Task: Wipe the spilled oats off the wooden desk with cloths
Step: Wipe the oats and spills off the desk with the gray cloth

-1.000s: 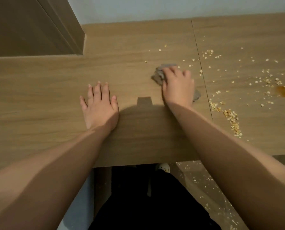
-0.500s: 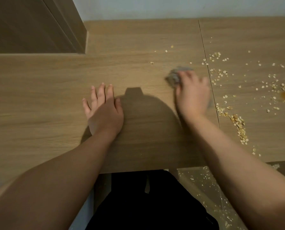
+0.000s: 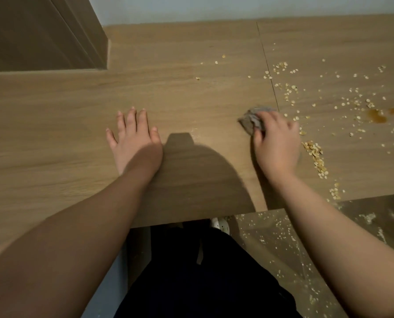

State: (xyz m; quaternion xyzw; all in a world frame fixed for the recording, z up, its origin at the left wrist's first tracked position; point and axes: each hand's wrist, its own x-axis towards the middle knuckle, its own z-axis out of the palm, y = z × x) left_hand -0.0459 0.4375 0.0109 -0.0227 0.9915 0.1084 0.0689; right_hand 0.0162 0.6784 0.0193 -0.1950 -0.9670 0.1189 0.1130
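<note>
Your right hand (image 3: 276, 143) curls over grey cloth (image 3: 251, 121), centre-right on desk (image 3: 53, 125); left hand (image 3: 134, 138) flat, empty. oats (image 3: 315, 152) scattered right of frame. Risk: you sweep oats off front edge, smear brown spill (image 3: 377, 115).

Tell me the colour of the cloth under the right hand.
Grey; the cloth shows best in the head view, bunched under the right hand.

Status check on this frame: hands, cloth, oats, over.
Left hand flat on wooden desk, open. Right hand grips grey cloth against desk. Oats scattered right of cloth. Brown liquid spill farther right, among them.
</note>
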